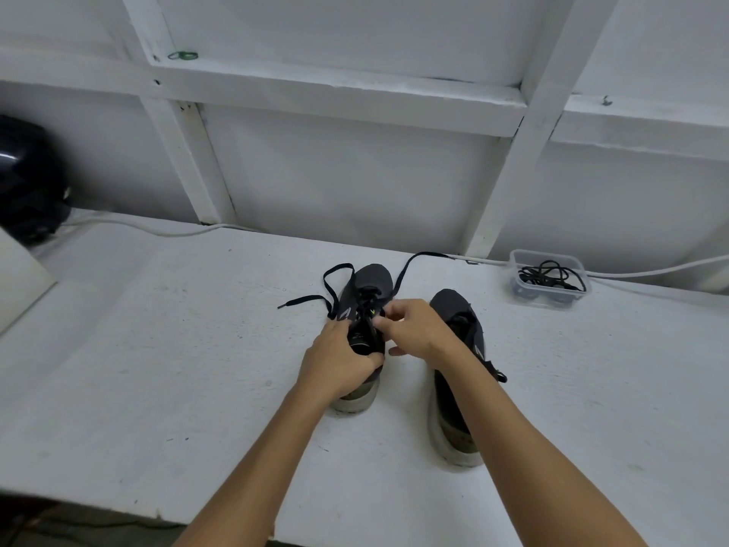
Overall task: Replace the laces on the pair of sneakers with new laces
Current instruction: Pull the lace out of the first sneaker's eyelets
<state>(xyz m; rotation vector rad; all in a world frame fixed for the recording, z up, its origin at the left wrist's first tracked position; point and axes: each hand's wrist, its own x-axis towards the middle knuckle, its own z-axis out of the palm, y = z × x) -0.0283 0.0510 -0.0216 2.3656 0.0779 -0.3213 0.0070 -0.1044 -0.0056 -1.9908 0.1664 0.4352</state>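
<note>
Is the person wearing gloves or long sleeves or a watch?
No. Both hands, the left hand and the right hand, are bare with no gloves. Both forearms are uncovered as far as the picture shows, with no sleeves, watch, bracelets or rings visible.

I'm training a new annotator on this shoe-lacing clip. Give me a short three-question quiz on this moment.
1. True or false: both hands are at the left sneaker.
2. Where is the tangle of black laces? A) in the clear plastic container B) on the right sneaker C) in the left hand
3. Fill in: the right hand pinches at the left sneaker's ____.

Key: 1 true; 2 A; 3 lace, near the tongue.
</note>
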